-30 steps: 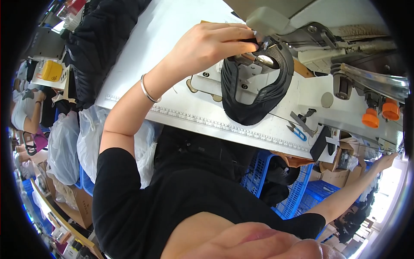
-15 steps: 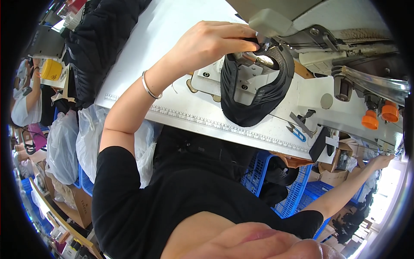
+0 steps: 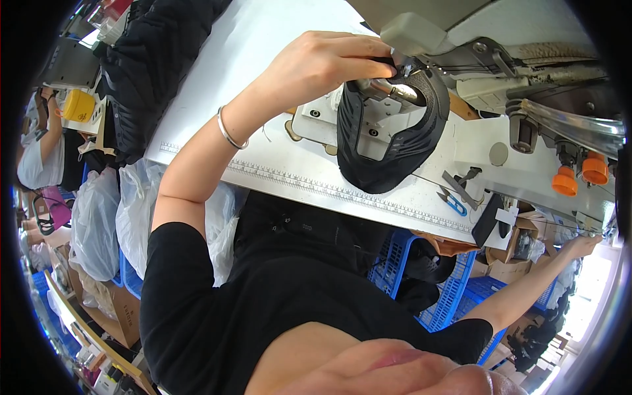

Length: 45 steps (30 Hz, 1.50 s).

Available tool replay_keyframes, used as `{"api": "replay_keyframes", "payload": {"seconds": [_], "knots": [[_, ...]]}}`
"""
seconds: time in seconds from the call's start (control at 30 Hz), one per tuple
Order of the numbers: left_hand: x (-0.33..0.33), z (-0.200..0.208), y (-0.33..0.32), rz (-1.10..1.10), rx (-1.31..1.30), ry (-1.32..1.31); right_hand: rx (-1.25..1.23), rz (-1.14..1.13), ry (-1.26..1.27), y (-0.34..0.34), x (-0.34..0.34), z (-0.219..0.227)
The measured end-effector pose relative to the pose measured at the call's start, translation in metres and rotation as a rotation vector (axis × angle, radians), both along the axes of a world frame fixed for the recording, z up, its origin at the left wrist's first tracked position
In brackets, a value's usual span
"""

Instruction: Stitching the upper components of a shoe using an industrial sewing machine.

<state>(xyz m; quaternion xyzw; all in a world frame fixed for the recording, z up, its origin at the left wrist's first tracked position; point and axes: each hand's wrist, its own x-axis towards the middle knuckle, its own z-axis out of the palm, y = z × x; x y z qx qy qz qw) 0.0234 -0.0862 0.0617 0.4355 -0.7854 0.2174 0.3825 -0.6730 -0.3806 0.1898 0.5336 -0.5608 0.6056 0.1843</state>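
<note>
A black shoe upper (image 3: 388, 172), curved round in a loop, lies on the sewing machine bed (image 3: 316, 122) with its far edge under the machine head. My left hand (image 3: 326, 62), a silver bangle at its wrist, pinches that far edge between thumb and fingers, right beside the needle area. The metal foot and needle parts (image 3: 407, 69) are partly hidden by my fingers. Far off to the right, my right hand (image 3: 582, 246) reaches to the machine's side with its fingers curled. What it grips there is too small to make out.
Blue-handled thread snips (image 3: 454, 203) lie near the table's front edge, beyond a printed ruler strip (image 3: 316, 188). Black uppers (image 3: 141, 72) are heaped at the left. Blue crates (image 3: 454, 289) and plastic bags (image 3: 95, 217) stand below. A co-worker (image 3: 43, 151) sits far left.
My two hands and the shoe upper keep their places. At the far left, the co-worker's arm and hand have shifted slightly.
</note>
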Motion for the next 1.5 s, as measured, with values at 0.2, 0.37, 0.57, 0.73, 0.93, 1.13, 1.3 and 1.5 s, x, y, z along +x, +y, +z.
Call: {"api": "replay_keyframes", "payload": {"seconds": [0.2,0.37,0.57,0.73,0.93,1.13,1.3,1.5], "knots": [[0.000,0.000,0.000,-0.001,-0.006,0.003,0.006,0.143,-0.153,-0.010,-0.017,0.002],[0.001,0.000,0.001,-0.008,-0.001,0.011,0.220,0.626,-0.490,-0.050,-0.082,-0.001],[0.000,0.000,-0.001,-0.009,-0.014,0.003,0.473,1.193,-0.883,-0.100,-0.190,0.011],[-0.001,0.002,-0.003,-0.006,0.003,0.001,0.703,1.677,-1.220,-0.143,-0.254,0.006],[-0.002,-0.006,-0.014,-0.025,0.017,0.007,0.974,2.222,-1.634,-0.181,-0.337,0.000],[-0.005,0.009,-0.004,-0.021,-0.016,-0.019,0.821,2.448,-1.680,-0.208,-0.361,-0.022],[0.015,-0.011,0.009,-0.055,-0.057,0.035,0.860,2.392,-1.657,-0.165,-0.358,0.041],[-0.012,0.014,-0.013,-0.025,0.038,-0.045,0.196,0.492,-0.489,-0.078,-0.073,-0.075]]}}
